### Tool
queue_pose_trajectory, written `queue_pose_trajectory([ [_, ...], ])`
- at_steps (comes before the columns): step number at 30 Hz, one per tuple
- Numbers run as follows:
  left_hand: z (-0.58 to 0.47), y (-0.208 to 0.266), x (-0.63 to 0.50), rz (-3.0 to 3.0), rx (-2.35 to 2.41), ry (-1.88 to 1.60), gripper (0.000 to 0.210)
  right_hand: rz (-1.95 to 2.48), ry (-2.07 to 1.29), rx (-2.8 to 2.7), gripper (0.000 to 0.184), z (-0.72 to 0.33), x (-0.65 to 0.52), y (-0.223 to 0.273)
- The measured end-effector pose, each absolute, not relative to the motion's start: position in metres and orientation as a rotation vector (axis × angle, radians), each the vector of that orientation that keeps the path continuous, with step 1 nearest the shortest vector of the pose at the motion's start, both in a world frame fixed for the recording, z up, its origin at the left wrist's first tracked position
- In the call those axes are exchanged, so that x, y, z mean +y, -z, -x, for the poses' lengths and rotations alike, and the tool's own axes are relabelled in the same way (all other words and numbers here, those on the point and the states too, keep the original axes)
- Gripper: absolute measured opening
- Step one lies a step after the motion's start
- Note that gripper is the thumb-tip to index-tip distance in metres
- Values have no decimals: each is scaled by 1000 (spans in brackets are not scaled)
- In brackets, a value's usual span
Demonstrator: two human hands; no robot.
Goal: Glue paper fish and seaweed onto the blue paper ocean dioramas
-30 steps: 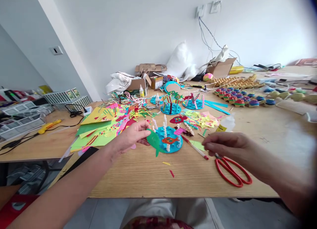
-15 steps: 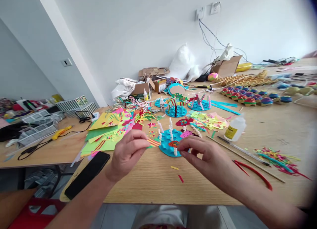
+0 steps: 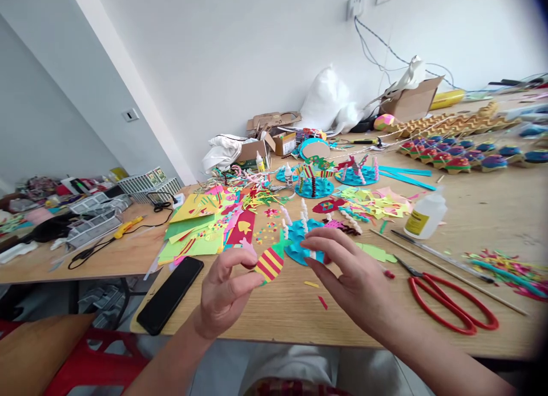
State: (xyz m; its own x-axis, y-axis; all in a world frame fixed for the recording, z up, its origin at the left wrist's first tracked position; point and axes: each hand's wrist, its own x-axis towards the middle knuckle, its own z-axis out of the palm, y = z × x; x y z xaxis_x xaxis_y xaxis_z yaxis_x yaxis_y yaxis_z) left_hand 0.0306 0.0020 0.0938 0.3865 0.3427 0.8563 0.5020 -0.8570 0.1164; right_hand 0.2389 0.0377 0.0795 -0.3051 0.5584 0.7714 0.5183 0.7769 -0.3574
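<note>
My left hand [image 3: 231, 290] pinches a paper fish [image 3: 270, 265] with yellow and red stripes and a green tail, held above the table's front. My right hand [image 3: 342, 267] is at the front of a round blue bumpy base [image 3: 295, 245]. Its thumb and fingertips are apart, with a short white fuzzy post [image 3: 313, 254] between them; I cannot tell whether they touch it. Taller white posts [image 3: 304, 216] and a pale pink one [image 3: 286, 215] stand on the base. Behind it lies a dark red paper fish [image 3: 327, 205]. No orange fish shows now.
Red-handled scissors [image 3: 454, 302], a wooden stick [image 3: 449, 270] and a clear bottle [image 3: 426, 213] lie or stand to the right. On the left are a black phone [image 3: 170, 293] and coloured paper sheets [image 3: 199, 236]. Finished blue bases [image 3: 314, 188] and painted egg cartons [image 3: 454, 156] sit farther back.
The striped fish has turned its face towards me, tail up. The orange fish at my right fingertips is out of sight. The view has shifted, showing the scissors fully.
</note>
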Motion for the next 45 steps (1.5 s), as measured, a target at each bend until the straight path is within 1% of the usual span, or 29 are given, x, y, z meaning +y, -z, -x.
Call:
queue_pose_trajectory([
  [3, -34, -92, 2, 2541, -777, 1529, 29, 749, -15, -2001, 25, -232, 44, -81],
  [5, -35, -91, 3, 2590, -819, 1608, 28, 718, -107, -1997, 28, -230, 44, -84],
  [7, -36, -90, 6, 2626, -872, 1723, 25, 727, -302, -1929, 30, -232, 42, -88],
  [9, -35, -90, 9, 2664, -910, 1847, 23, 735, -578, -1823, 30, -235, 39, -93],
  [12, -35, -89, 15, 2767, -939, 1986, 20, 715, -999, -1693, 24, -240, 35, -99],
  [15, -37, -89, 20, 2867, -956, 2045, 19, 721, -1247, -1557, 15, -241, 35, -100],
  [17, -41, -89, 23, 2913, -964, 2050, 19, 729, -1325, -1449, 13, -240, 36, -97],
  [19, -45, -90, 25, 2935, -983, 2129, 21, 741, -1379, -1331, 13, -238, 37, -94],
  [23, -51, -89, 31, 2818, -1128, 2499, 27, 698, -1490, -1050, 15, -238, 37, -87],
  [25, -52, -89, 33, 2727, -1273, 2622, 24, 644, -1550, -932, 15, -238, 36, -84],
  [28, -52, -87, 35, 2630, -1459, 2711, 18, 578, -1651, -840, 13, -237, 35, -80],
  [31, -53, -83, 38, 2588, -1554, 2739, 16, 538, -1720, -765, 13, -238, 35, -79],
  [33, -56, -80, 42, 2599, -1564, 2723, 19, 520, -1762, -708, 13, -238, 34, -79],
  [37, -66, -81, 48, 2790, -1388, 2527, 25, 491, -1892, -578, 16, -236, 31, -74],
  [41, -75, -89, 47, 2991, -1192, 2259, 19, 437, -2009, -456, 18, -229, 25, -65],
  [43, -77, -93, 45, 3086, -1121, 2216, 14, 407, -2041, -410, 20, -225, 22, -62],
  [45, -79, -95, 42, 3149, -1108, 2255, 9, 384, -2062, -390, 22, -222, 19, -58],
])
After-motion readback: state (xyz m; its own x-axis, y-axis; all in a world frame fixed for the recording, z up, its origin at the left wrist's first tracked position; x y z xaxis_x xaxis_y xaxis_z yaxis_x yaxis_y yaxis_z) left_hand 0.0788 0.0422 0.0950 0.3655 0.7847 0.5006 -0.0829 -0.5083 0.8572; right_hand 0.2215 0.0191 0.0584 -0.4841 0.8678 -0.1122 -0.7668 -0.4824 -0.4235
